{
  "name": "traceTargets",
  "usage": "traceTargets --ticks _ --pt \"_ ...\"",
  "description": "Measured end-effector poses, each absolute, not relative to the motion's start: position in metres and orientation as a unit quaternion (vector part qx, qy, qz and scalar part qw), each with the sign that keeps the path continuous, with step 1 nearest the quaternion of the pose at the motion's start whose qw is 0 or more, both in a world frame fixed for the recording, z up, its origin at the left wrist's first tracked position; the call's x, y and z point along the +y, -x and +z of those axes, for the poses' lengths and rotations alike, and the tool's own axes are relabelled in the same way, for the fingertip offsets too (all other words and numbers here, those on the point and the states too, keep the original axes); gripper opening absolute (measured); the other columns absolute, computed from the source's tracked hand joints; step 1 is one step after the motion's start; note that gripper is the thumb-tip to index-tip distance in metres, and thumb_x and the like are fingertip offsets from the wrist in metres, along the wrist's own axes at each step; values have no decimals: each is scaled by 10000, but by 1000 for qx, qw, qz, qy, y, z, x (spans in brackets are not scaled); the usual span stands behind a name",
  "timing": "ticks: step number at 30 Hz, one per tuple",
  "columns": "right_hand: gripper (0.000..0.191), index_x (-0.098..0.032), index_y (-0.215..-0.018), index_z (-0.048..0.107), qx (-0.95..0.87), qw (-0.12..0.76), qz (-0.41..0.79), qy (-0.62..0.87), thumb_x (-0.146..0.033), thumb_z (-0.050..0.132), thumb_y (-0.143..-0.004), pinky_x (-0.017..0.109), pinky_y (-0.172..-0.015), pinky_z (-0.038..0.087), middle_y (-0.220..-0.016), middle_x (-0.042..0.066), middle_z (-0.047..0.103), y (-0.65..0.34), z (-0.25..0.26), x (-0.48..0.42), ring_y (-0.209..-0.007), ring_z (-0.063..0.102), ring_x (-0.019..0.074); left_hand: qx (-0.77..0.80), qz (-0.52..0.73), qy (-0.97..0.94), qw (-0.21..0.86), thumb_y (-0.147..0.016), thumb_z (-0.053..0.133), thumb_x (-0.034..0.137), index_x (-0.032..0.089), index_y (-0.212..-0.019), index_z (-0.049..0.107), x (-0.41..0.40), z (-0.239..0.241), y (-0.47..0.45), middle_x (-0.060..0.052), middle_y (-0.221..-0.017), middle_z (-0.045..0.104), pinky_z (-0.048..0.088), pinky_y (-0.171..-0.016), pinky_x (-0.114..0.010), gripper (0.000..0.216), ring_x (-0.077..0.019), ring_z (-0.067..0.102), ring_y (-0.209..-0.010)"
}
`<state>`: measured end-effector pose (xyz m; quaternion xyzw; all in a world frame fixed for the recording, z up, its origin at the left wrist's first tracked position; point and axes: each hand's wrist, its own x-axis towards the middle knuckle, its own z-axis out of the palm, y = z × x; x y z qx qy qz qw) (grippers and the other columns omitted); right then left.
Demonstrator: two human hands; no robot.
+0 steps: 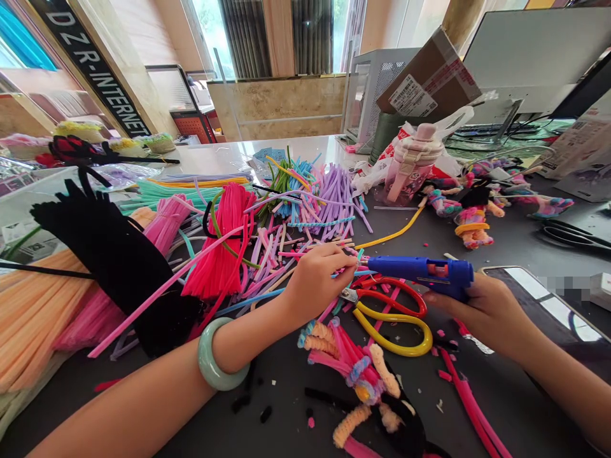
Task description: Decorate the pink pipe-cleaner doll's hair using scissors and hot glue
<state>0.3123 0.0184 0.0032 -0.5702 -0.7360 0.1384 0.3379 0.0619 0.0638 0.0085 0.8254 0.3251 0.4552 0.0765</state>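
In my right hand (482, 312) is a blue hot glue gun (415, 268), its nozzle pointing left. My left hand (319, 280), a green bangle (214, 356) on its wrist, is pinched closed at the nozzle tip. What its fingers hold is too small to make out. Just below the glue gun lie scissors with one red and one yellow handle (420, 337), their blades partly hidden. Nearer to me rests a pipe-cleaner doll (363, 375) in pink, peach, blue and black. Short cut pipe-cleaner pieces (272, 254) are heaped beyond my left hand.
Bundles of black (143, 286), red (224, 242) and peach pipe cleaners (38, 305) cover the left side. A pink bottle (413, 165) and finished-looking dolls (472, 219) stand or lie back right. A phone (548, 305) and black scissors (573, 235) lie at right.
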Motion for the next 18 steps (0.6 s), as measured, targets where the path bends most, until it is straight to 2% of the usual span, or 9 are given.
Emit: traceTargets --ticks 10,18 --pt "393 -203 -788 696 -731 339 144 575 -573 584 -712 278 -480 420 -582 -12 625 -310 3 21 -507 500 172 323 457 -825 80 -827 593 147 141 -809 713 64 8 -62 -53 -779 690 517 -724 -244 122 -141 638 -724" --pt "408 -196 -804 698 -725 341 150 580 -577 588 -707 276 -469 405 -546 -18 586 -309 5 20 -482 459 161 328 454 -824 83 -836 578 162 153 -807 713 64 7 -61 -51 -782 691 523 -734 -254 138 -144 643 -733"
